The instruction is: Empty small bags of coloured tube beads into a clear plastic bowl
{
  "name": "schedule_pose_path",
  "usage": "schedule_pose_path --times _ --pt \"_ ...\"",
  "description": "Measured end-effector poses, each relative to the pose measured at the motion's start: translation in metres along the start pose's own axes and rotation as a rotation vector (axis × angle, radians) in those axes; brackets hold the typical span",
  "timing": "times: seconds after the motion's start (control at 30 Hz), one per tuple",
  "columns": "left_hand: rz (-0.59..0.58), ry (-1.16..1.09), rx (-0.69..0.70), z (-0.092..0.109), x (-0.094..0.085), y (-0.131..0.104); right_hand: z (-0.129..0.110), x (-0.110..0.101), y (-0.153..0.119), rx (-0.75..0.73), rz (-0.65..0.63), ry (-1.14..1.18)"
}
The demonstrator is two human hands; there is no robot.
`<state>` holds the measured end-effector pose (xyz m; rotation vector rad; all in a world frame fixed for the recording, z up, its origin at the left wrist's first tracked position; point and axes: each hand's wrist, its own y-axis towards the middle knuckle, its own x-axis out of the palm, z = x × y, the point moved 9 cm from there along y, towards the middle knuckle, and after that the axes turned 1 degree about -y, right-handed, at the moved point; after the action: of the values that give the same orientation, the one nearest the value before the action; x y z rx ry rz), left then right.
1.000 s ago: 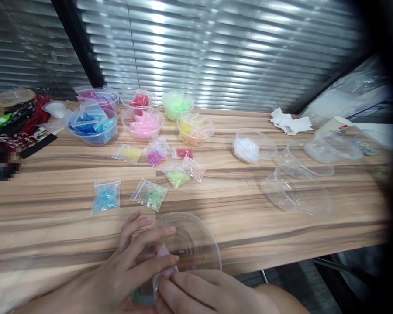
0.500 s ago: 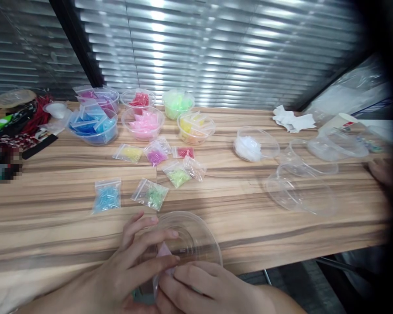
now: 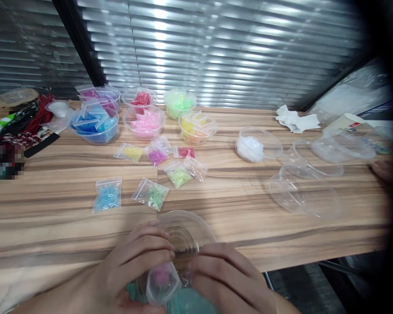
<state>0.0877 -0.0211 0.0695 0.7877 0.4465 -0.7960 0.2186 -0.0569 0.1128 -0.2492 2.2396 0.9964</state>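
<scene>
At the near edge of the table, my left hand [image 3: 140, 261] is closed around a small clear plastic bag [image 3: 163, 285] with something pink inside. Its opening faces me and looks spread. My right hand [image 3: 229, 274] is just beside it, fingers curled together; what they pinch, if anything, is hidden, though a bit of clear plastic shows at the fingertips. Under both hands, a round clear plastic lid or bowl [image 3: 196, 224] rests on the table. Something turquoise [image 3: 190, 302] shows below the hands, its kind unclear.
Several filled zip bags, including a blue one [image 3: 108, 196] and a green one [image 3: 155, 195], lie ahead. Behind them stand bowls of coloured bags, such as a blue bowl [image 3: 94, 131]. Clear containers [image 3: 304, 192] sit right. Another person's hand [image 3: 383, 170] rests at the far right.
My hands have moved slightly apart. The left fingers, spread before, are now drawn together around the bag, and its pink contents have come into view. The turquoise thing shows more.
</scene>
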Motion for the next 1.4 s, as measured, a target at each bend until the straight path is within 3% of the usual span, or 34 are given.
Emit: schedule_pose_path --times 0.17,0.3,0.5,0.67,1.0,1.2,1.4 --pt "0.204 -0.084 -0.145 -0.016 -0.015 -0.013 0.011 -0.006 -0.008 0.025 0.063 -0.017" --pt "0.305 -0.124 -0.266 -0.029 -0.021 -0.019 0.017 0.008 -0.007 0.033 -0.049 -0.058" --pt "0.306 -0.148 -0.324 -0.035 -0.020 -0.020 0.019 0.057 -0.004 -0.023 -0.444 -0.435" --pt "0.297 -0.179 -0.388 -0.043 -0.017 -0.025 0.023 0.086 -0.004 -0.078 -0.721 -0.457" --pt "0.264 -0.165 -0.355 -0.047 -0.015 -0.026 0.009 0.080 0.001 -0.204 -0.857 -0.109" --pt "0.237 -0.161 -0.362 -0.044 -0.014 -0.022 0.003 0.081 -0.003 -0.275 -0.889 -0.063" --pt "0.233 -0.145 -0.324 -0.040 -0.014 -0.020 0.002 0.084 -0.008 -0.240 -0.935 -0.022"
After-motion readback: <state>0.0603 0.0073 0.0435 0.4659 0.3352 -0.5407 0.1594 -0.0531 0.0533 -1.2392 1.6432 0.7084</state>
